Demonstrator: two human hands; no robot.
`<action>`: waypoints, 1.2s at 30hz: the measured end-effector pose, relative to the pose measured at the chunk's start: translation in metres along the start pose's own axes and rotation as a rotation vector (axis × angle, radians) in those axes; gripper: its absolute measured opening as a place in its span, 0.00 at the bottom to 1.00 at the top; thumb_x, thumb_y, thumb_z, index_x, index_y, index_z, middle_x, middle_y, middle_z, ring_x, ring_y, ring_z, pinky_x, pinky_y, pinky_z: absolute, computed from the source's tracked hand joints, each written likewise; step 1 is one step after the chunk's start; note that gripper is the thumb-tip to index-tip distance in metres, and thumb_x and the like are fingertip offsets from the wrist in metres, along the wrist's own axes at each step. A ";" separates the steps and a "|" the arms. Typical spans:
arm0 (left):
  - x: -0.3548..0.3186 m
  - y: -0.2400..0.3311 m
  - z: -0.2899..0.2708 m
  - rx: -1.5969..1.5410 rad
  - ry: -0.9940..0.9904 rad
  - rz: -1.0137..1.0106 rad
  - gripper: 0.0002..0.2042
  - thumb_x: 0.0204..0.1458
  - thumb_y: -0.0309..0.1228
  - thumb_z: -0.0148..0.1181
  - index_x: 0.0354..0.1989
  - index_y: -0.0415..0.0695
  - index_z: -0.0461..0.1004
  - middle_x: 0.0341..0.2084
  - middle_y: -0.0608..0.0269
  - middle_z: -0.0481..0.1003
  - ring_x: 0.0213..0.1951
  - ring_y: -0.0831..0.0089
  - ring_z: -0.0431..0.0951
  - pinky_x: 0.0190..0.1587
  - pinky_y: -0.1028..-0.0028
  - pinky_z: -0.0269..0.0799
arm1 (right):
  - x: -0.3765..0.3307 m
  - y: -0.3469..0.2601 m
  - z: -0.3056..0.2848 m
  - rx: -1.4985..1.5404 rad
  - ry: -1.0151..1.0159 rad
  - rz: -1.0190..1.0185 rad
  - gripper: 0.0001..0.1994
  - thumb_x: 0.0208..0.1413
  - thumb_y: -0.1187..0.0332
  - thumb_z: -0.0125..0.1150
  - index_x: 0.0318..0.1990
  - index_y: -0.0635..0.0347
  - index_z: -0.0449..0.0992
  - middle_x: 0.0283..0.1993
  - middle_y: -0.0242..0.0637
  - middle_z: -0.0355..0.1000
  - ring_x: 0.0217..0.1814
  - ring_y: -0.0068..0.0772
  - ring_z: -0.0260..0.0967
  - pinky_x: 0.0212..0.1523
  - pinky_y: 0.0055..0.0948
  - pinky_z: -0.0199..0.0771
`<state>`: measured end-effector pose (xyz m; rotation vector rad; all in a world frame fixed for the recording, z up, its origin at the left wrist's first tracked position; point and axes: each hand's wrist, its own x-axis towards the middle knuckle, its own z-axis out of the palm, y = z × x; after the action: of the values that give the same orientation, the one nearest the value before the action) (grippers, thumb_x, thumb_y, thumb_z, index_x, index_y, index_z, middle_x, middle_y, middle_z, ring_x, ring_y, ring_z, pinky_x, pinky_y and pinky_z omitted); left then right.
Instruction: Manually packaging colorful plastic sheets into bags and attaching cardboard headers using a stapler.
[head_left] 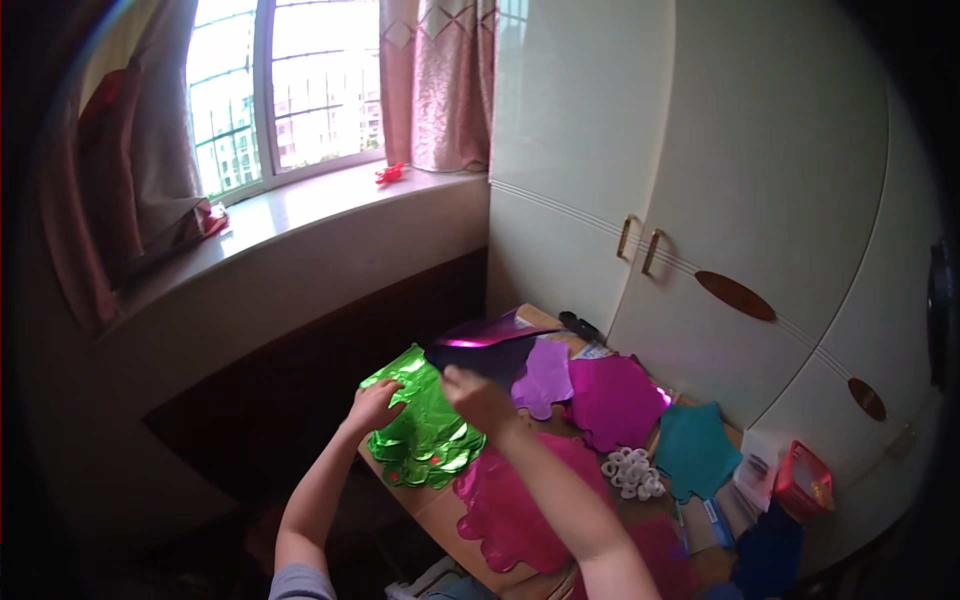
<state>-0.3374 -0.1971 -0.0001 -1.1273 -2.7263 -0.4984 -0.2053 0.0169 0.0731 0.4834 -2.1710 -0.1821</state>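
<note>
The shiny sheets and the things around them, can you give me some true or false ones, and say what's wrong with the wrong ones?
1. The left hand is at the green sheet. True.
2. The teal sheet lies left of the green sheet. False: it lies to the right.
3. The right hand is by the dark purple sheet. True.
4. The white rings are all bright yellow. False: the white rings are white, in a pile.
5. The red basket is right of the teal sheet. True.
</note>
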 end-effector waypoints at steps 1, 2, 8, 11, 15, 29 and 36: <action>-0.020 -0.012 0.003 0.036 0.021 -0.028 0.20 0.49 0.42 0.59 0.49 0.49 0.71 0.50 0.61 0.70 0.54 0.64 0.68 0.55 0.57 0.61 | -0.009 -0.019 0.019 0.013 -0.158 -0.008 0.03 0.43 0.72 0.54 0.27 0.55 0.73 0.30 0.32 0.67 0.31 0.29 0.71 0.30 0.24 0.75; -0.036 -0.015 0.000 0.050 -0.056 -0.072 0.19 0.49 0.41 0.59 0.49 0.49 0.72 0.51 0.61 0.70 0.55 0.64 0.68 0.55 0.57 0.61 | -0.017 -0.039 0.033 0.049 -0.224 -0.005 0.02 0.43 0.72 0.53 0.25 0.55 0.73 0.30 0.32 0.67 0.32 0.29 0.71 0.31 0.25 0.75; -0.087 -0.014 0.000 -0.046 -0.090 -0.063 0.19 0.51 0.40 0.57 0.52 0.54 0.72 0.58 0.64 0.65 0.65 0.66 0.55 0.63 0.54 0.49 | -0.052 -0.096 0.083 0.376 -0.320 0.033 0.04 0.44 0.68 0.57 0.22 0.56 0.74 0.33 0.34 0.69 0.35 0.33 0.71 0.36 0.30 0.75; -0.091 -0.021 0.004 -0.040 -0.147 -0.039 0.20 0.51 0.40 0.58 0.53 0.54 0.71 0.58 0.65 0.65 0.66 0.64 0.54 0.63 0.51 0.47 | -0.037 -0.104 0.076 0.383 -0.335 -0.017 0.05 0.43 0.67 0.57 0.21 0.55 0.75 0.33 0.34 0.70 0.35 0.33 0.71 0.35 0.30 0.75; -0.086 -0.019 0.004 -0.094 -0.208 -0.026 0.16 0.52 0.38 0.57 0.50 0.52 0.71 0.54 0.65 0.68 0.63 0.64 0.59 0.62 0.52 0.49 | -0.032 -0.107 0.084 0.289 -0.335 -0.094 0.05 0.43 0.69 0.56 0.19 0.54 0.75 0.32 0.33 0.71 0.34 0.32 0.71 0.32 0.31 0.75; -0.107 -0.002 -0.010 -0.293 0.267 0.058 0.08 0.47 0.26 0.58 0.37 0.44 0.73 0.34 0.57 0.75 0.42 0.55 0.74 0.43 0.61 0.69 | -0.029 -0.100 0.070 0.582 -0.606 0.464 0.08 0.47 0.60 0.59 0.32 0.48 0.82 0.35 0.35 0.75 0.38 0.40 0.74 0.41 0.39 0.74; -0.106 0.018 -0.009 -0.226 0.321 0.134 0.08 0.47 0.29 0.60 0.36 0.47 0.75 0.33 0.61 0.75 0.40 0.62 0.73 0.46 0.65 0.66 | -0.034 -0.093 0.070 0.717 -0.644 0.663 0.10 0.45 0.59 0.62 0.35 0.48 0.82 0.34 0.35 0.78 0.38 0.39 0.75 0.42 0.36 0.74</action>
<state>-0.2496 -0.2578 -0.0153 -1.1537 -2.3469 -0.8993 -0.2176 -0.0571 -0.0221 0.0460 -2.8730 0.9494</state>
